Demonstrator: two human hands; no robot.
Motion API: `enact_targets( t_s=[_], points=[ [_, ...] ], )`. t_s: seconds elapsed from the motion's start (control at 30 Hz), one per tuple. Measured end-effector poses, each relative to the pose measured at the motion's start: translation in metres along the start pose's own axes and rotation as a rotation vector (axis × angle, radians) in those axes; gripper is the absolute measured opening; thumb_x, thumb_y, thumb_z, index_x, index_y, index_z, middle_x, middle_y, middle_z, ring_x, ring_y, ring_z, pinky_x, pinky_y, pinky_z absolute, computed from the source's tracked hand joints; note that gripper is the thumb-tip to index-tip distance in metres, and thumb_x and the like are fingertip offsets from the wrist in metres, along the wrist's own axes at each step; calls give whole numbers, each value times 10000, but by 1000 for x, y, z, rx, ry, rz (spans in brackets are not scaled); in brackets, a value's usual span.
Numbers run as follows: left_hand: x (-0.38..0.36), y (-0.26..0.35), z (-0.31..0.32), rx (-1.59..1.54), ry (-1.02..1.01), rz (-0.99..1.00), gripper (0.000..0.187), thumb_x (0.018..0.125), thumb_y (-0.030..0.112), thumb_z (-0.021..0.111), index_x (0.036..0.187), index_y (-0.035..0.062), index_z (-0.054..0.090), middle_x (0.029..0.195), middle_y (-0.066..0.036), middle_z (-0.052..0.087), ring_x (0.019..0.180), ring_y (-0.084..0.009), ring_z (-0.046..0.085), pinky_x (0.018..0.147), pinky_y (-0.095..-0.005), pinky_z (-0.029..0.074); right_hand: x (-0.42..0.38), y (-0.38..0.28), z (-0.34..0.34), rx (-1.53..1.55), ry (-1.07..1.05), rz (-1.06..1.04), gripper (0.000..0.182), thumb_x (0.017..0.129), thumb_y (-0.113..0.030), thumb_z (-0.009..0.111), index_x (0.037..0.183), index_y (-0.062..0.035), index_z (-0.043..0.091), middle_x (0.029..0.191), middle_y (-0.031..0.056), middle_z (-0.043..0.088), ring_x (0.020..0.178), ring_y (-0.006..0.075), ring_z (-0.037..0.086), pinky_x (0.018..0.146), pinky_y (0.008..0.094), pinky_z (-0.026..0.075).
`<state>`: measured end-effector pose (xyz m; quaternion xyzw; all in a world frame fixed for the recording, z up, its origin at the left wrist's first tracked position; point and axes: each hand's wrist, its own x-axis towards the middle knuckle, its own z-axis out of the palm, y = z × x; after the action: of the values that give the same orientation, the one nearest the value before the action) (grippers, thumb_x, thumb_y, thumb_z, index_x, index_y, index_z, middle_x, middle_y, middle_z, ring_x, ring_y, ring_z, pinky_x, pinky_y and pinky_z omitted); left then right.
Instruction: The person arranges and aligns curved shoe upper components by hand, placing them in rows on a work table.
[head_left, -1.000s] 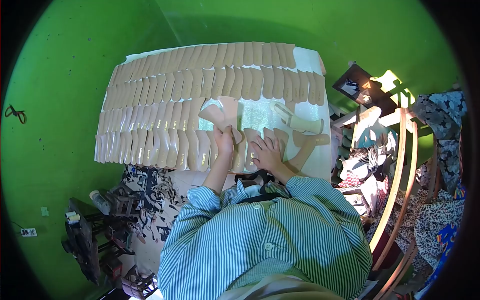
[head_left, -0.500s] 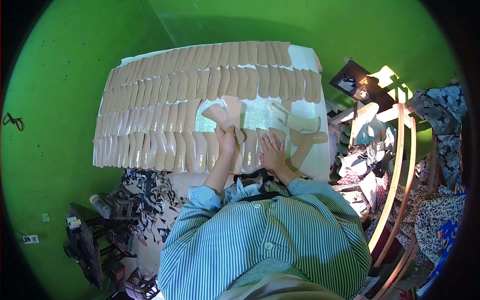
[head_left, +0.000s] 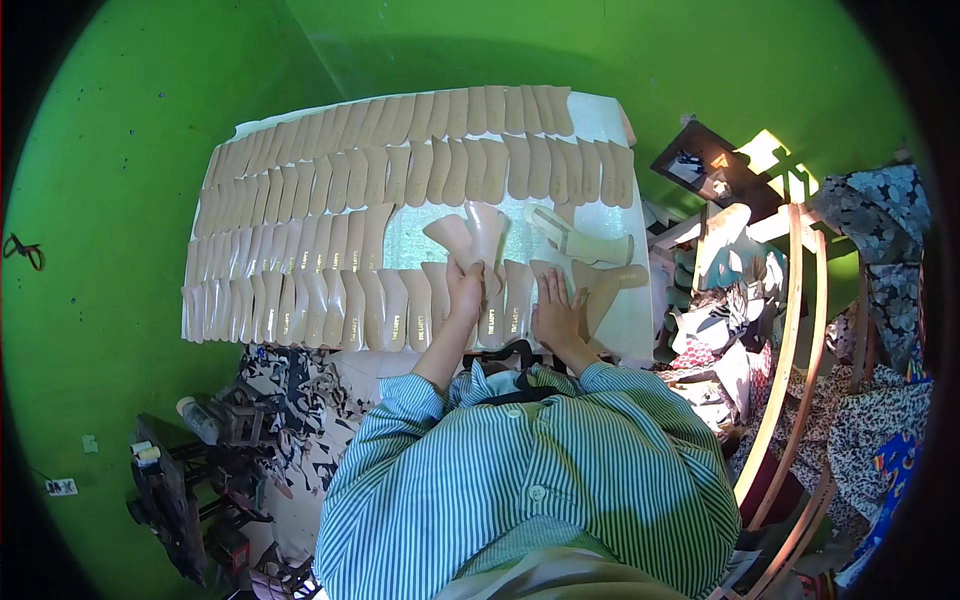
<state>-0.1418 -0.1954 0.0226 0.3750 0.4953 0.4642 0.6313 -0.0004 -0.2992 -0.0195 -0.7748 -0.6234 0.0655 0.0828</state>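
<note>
My left hand [head_left: 465, 288] is closed around the narrow ends of a few beige shoe insoles [head_left: 486, 228], which fan out above its fingers. It hovers over the nearest row of insoles [head_left: 395, 305], some stamped "THE LADY'S" in gold. To the right, my right hand [head_left: 555, 308] lies flat with fingers stretched over an insole [head_left: 541, 270] in that same row. Just beyond it, two insoles [head_left: 605, 290] overlap at an angle. Behind these rests a pale, looped, strap-like piece [head_left: 580, 240] whose kind does not show.
Further rows of overlapping insoles [head_left: 450, 170] cover the white-topped table [head_left: 597, 112]. A curved wooden frame [head_left: 785, 380] and piles of patterned cloth [head_left: 880, 440] stand at right. Dark scraps [head_left: 300, 390] litter the floor at left, near a small dark bench [head_left: 170, 510].
My left hand has shifted slightly right and towards me, turning the held insoles more upright. The right hand stays flat at nearly the same place. The whole view has shifted a little.
</note>
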Motion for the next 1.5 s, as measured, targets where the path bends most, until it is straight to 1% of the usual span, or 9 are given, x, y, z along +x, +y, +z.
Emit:
enact_targets(
  t_s=[0.57,0.63,0.67,0.73,0.77,0.83,0.93,1.23,1.5],
  points=[
    [-18,-9,15,95,-69,-38,386,773,37,510,1143,-14,410,1049,-147,528,960,-231,519,835,-317,398,5,-4,-9,153,66,-13,527,796,-224,445,1278,-31,355,1369,121,295,1289,265,225,1012,565,86],
    [-20,-11,18,137,-135,-52,378,775,32,503,1137,-14,406,1039,-150,530,955,-233,522,832,-316,403,12,-7,-25,247,235,-33,420,810,-179,461,1201,-30,426,1263,142,416,1159,277,396,970,490,259],
    [-21,-13,19,136,-137,-51,378,775,32,503,1137,-14,406,1039,-150,530,955,-233,522,832,-316,403,19,-7,-21,246,237,-32,420,810,-179,461,1201,-30,426,1263,142,416,1159,277,396,970,490,259],
    [-19,-25,19,165,-179,-53,383,774,25,502,1142,-10,399,1029,-154,529,952,-232,524,829,-318,408,32,-6,-14,925,241,95,280,817,-167,502,1050,-11,513,1003,146,566,878,249,556,785,373,422],
    [-18,-31,19,164,-179,-50,383,774,25,502,1142,-10,399,1029,-154,529,952,-232,524,829,-318,408,35,-4,-12,924,243,92,280,817,-167,502,1050,-11,513,1003,146,566,878,249,556,785,373,422],
    [-17,-38,19,138,-225,-46,371,771,23,511,1127,-10,415,1020,-153,529,946,-228,527,822,-315,413,40,-5,-14,1023,143,174,187,812,-157,537,905,5,540,748,131,589,642,215,574,600,313,441],
    [-17,-38,21,156,-227,6,319,790,52,517,1092,-23,444,1000,-130,552,897,-188,555,773,-295,444,44,1,-10,932,119,145,176,806,-162,546,827,13,532,649,123,566,573,188,552,559,307,428],
    [-23,-8,23,4,-193,-122,252,819,62,465,1061,-6,480,963,-108,549,878,-173,545,776,-277,433,57,3,-4,1083,54,141,115,820,-104,522,831,9,502,644,109,549,579,141,529,545,296,413],
    [-29,-24,16,114,-127,28,251,833,64,440,1072,18,499,911,-73,546,841,-129,531,751,-261,425,54,4,-5,1032,-61,-5,88,846,-82,497,864,4,499,674,73,548,586,101,513,546,252,419]
  ],
)
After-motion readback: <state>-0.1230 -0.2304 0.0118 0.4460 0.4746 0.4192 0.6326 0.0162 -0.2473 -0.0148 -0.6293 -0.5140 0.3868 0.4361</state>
